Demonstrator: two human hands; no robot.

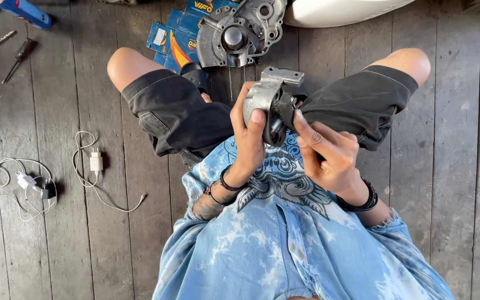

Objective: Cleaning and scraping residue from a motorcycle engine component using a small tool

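I sit on a wooden plank floor with my knees apart. My left hand (249,133) grips a grey cast-metal engine part (270,97) held up over my lap, thumb on its face. My right hand (324,153) touches the dark round opening on the part's right side with its fingertips. Whether something small is pinched in those fingers I cannot tell. Both wrists wear dark bracelets.
A larger grey engine casing (240,30) lies on blue cardboard boxes (170,39) ahead of my knees. A white curved object (340,11) sits at the top. A screwdriver (19,58), a blue tube (26,12) and white chargers with cables (94,162) lie to the left.
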